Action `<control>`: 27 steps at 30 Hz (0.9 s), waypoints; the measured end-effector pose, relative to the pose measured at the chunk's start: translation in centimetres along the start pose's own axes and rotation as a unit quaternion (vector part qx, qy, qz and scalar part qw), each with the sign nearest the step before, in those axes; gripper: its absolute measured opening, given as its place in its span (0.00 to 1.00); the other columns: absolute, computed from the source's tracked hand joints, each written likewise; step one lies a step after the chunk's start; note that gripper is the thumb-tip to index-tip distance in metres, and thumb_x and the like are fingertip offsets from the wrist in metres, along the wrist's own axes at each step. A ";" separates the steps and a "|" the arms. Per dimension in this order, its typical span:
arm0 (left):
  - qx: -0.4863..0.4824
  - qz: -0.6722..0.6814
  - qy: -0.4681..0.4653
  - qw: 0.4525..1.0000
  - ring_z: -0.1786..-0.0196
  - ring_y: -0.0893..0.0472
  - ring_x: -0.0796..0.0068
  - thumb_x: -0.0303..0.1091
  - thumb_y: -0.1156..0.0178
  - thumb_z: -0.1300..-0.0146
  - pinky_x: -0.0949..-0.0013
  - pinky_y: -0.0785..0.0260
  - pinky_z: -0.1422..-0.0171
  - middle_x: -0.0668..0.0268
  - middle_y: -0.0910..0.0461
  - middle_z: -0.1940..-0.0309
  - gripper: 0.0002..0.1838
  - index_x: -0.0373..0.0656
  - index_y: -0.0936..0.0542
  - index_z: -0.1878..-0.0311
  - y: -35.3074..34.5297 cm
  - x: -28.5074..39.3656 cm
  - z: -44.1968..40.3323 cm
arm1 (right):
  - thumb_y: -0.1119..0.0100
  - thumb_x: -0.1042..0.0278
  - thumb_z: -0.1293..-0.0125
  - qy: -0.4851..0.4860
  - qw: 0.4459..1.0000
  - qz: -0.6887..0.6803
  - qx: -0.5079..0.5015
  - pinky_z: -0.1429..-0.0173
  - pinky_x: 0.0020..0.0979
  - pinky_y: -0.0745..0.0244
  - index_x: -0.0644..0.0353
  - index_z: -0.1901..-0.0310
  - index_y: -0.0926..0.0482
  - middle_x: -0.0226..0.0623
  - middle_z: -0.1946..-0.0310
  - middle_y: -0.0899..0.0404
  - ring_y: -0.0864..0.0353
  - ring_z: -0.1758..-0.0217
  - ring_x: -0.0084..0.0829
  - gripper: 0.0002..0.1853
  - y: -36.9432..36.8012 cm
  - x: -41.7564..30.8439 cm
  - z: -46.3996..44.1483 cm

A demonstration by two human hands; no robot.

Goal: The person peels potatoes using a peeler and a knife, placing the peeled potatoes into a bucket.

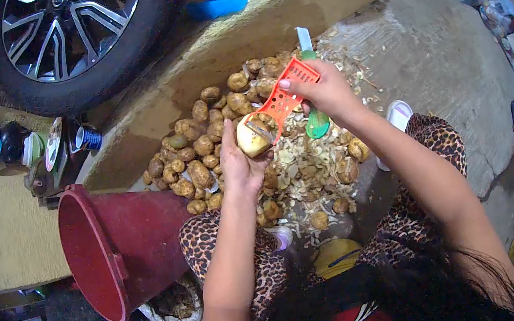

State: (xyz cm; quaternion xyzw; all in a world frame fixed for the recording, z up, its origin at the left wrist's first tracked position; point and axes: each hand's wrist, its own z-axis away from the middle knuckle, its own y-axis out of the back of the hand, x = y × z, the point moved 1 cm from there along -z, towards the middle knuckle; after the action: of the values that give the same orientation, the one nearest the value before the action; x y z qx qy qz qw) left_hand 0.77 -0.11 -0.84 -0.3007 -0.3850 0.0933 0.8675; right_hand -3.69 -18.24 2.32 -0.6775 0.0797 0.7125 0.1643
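Observation:
My left hand [241, 166] is closed around a mostly peeled, pale potato [252, 138], holding it above the heap. My right hand [329, 88] grips an orange peeler [285, 101] by its perforated handle, and the blade end rests against the potato. Behind the peeler and my right fingers runs a knife with a green handle [317, 124], its blade pointing away from me; whether the fingers hold it too is unclear. Below both hands lie potato peelings [301, 174] in a thick layer. Unpeeled brown potatoes [203, 145] are piled to the left and beyond.
A dark red bucket [143, 235] lies tipped on its side at the left. Beyond the potatoes rises a yellowish concrete ledge [192, 71], with a car wheel [95, 84] above it. A blue cup [89, 139] sits at the left. Plastic bags [495, 9] lie at the far right.

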 end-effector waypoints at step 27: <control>-0.115 0.051 0.084 0.988 0.69 0.21 0.67 0.37 0.50 0.40 0.60 0.25 0.69 0.61 0.22 0.69 0.12 0.39 0.25 0.60 0.3 -0.3 0.4 | 0.35 0.59 0.47 0.036 0.998 -0.002 0.043 0.83 0.17 0.35 0.59 0.69 0.23 0.26 0.80 0.23 0.32 0.87 0.14 0.12 3.7 -1.8 -2.3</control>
State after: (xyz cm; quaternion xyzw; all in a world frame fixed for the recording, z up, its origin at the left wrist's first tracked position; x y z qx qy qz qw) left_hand 0.35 0.16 -0.98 -0.4246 -0.3034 0.0665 0.8504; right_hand -2.72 -22.66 3.56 -0.6955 0.1143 0.6830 0.1917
